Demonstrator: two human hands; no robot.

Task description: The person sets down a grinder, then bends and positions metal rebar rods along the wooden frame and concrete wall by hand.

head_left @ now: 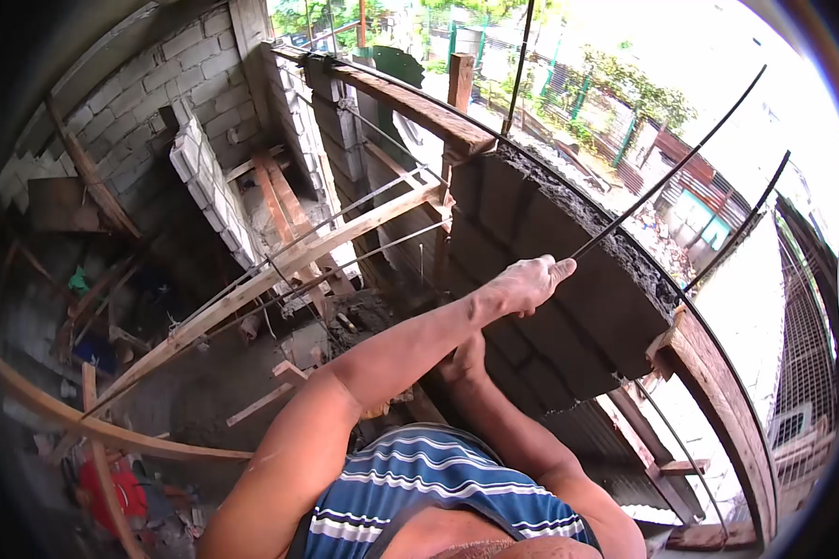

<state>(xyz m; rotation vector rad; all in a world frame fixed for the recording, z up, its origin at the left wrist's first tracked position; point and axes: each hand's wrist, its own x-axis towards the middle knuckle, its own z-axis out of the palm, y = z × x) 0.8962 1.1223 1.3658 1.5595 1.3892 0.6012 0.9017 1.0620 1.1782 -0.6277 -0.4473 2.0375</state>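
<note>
My left hand [529,285] is wrapped round a thin dark steel bar [669,177], its thumb lying along the bar. The bar slants up to the right, across the top of a block wall. Below my left forearm, my right hand [467,358] is close to the face of the wall, and its fingers are mostly hidden. The dark grey wall [559,279] has a damp-looking, smeared surface with faint block joints. Rough grey mortar [639,265] lies along its top edge.
Wooden beams [419,112] and a curved-looking timber [718,391] adjoin the wall. A timber brace [280,265] and thin rods cross on the left. More upright bars [741,224] stand at right. A red item [112,489] is low at left, among scattered debris.
</note>
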